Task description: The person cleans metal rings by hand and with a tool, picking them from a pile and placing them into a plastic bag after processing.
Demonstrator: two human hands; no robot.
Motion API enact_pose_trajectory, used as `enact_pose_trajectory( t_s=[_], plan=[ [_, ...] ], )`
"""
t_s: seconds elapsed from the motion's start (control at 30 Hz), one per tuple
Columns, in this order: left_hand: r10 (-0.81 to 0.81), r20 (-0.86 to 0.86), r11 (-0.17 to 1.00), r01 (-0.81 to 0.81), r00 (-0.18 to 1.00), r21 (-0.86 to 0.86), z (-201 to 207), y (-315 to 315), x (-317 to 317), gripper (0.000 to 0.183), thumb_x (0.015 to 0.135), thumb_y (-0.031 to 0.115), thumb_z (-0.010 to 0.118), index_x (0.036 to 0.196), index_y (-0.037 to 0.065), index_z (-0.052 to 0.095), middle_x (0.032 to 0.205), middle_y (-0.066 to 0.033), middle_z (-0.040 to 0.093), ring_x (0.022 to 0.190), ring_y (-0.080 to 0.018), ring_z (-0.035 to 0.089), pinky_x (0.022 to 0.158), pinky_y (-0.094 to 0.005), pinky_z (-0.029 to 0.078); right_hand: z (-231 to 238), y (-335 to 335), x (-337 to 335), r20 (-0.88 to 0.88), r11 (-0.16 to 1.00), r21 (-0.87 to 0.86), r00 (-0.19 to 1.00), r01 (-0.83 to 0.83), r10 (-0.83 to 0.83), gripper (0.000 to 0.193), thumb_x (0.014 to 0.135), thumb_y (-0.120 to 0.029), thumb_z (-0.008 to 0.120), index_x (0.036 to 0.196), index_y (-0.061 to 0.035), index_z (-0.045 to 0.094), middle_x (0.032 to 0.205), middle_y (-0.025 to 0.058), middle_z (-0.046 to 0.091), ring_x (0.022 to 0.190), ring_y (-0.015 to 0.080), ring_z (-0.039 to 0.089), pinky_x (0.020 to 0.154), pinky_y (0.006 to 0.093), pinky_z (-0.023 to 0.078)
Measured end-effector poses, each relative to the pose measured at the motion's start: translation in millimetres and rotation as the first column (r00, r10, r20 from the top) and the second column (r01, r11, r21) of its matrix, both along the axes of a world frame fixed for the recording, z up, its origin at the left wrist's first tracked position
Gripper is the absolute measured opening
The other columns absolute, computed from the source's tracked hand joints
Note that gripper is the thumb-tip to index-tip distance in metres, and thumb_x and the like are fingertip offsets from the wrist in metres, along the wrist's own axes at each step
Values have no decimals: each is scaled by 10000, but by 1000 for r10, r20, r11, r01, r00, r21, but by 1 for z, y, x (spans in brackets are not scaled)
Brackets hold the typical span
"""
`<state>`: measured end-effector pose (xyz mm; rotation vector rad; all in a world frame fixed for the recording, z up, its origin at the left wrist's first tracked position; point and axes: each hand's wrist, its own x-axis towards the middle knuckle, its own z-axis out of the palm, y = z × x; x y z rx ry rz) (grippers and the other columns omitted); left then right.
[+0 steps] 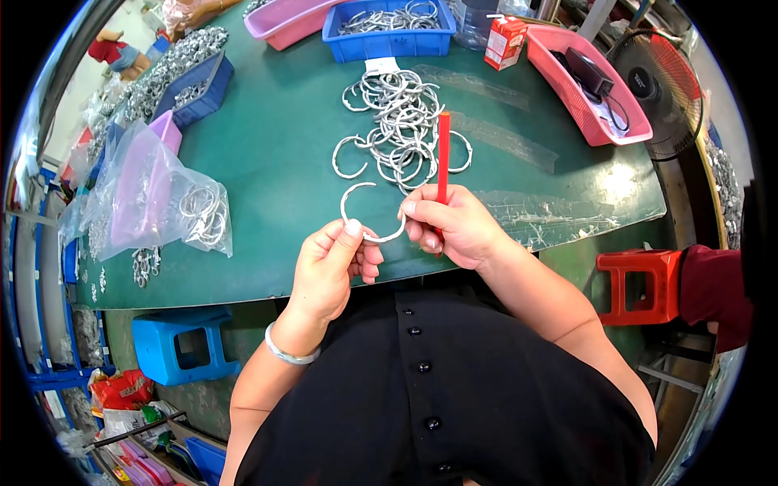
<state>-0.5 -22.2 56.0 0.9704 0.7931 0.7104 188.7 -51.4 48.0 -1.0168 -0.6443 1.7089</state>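
Silver bangle up in both hands, over the green table's near edge!
Left hand pinches its lower curve; right hand pinches its right end while gripping a red stick. Even, light pressure should prevent twisting.

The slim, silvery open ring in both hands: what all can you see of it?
The slim, silvery, metal-looking open ring curves round to a gap at its upper right. It is held over the glossy green tabletop; the left hand pinches it at the lower left, and the right hand grips its right end.
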Motion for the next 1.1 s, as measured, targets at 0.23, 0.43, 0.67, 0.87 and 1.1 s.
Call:
enact_pose_trajectory(
  t_s=[0.23, 0.43, 0.67, 0.87, 1.1],
  plan=[
    [47, 46, 999, -47, 998, -1, -5, -1, -1, 253, 912, 245, 465, 812, 30, 554, 653, -61, 562, 522, -118, 508, 486, -225, 433, 9, 0, 8, 27, 872, 437, 965, 222, -259, 243, 909, -197, 428, 912, 11, 553, 776, 61, 571, 586, 99, 497, 555, 234, 404],
    [53, 47, 992, -58, 997, 114, -9, -1, -1, 244, 911, 241, 468, 827, 25, 547, 662, -63, 561, 536, -124, 512, 500, -237, 442, 17, -6, 18, 308, 792, 601, 945, -105, -109, 752, 878, -595, 120, 865, 13, 561, 721, 94, 558, 662, 129, 536, 626, 247, 423],
    [47, 47, 987, -53, 998, 149, -9, -2, -2, 260, 906, 264, 475, 844, 22, 548, 719, -84, 594, 579, -140, 558, 542, -256, 475, 14, -11, 3, 199, 773, 632, 975, -51, -98, 224, 855, -198, 569, 795, 17, 598, 727, 58, 583, 671, 115, 549, 606, 250, 438],
    [17, 160, 989, -40, 987, 141, -7, -2, -1, 270, 907, 266, 467, 863, 12, 548, 822, -118, 615, 669, -188, 623, 626, -297, 528, 9, -9, 1, 389, 730, 673, 897, -121, -210, 122, 748, -100, 670, 745, -14, 584, 713, 29, 580, 659, 78, 530, 574, 236, 421],
    [41, 237, 994, -64, 971, 91, -8, -2, -3, 198, 911, 160, 443, 907, -13, 540, 841, -138, 617, 716, -210, 636, 672, -327, 537, 16, -11, -1, 526, 619, 741, 798, -260, -295, 82, 771, -60, 596, 749, -3, 542, 717, 87, 566, 679, 181, 545, 753, 351, 469]
  ],
)
